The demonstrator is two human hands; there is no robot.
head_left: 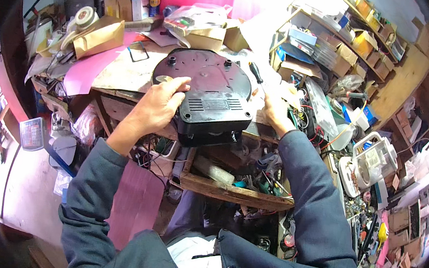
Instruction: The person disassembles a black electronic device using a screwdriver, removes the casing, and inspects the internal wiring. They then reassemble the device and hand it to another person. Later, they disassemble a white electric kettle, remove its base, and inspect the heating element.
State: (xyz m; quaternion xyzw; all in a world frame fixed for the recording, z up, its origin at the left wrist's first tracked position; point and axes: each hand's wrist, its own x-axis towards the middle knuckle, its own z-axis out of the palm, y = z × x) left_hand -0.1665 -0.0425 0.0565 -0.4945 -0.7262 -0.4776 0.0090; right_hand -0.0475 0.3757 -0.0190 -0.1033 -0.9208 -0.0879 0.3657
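Note:
A black plastic appliance housing [207,79] rests on the worktable in front of me. It has a rounded far part, round feet or screw posts, and vent slots along its near end. My left hand [158,100] grips its left side, fingers curled over the edge. To the right of the housing is my right hand [278,108], its fingers partly washed out by glare. A screwdriver [255,72] with a dark handle extends from its fingertips, the handle pointing away from me. The housing's underside is hidden.
An open wooden drawer [234,192] full of tools and parts juts out below the housing. Cardboard boxes [100,37] and a plastic bag [197,18] crowd the table's back. Loose wires and parts lie along the right, beneath packed shelves [370,40].

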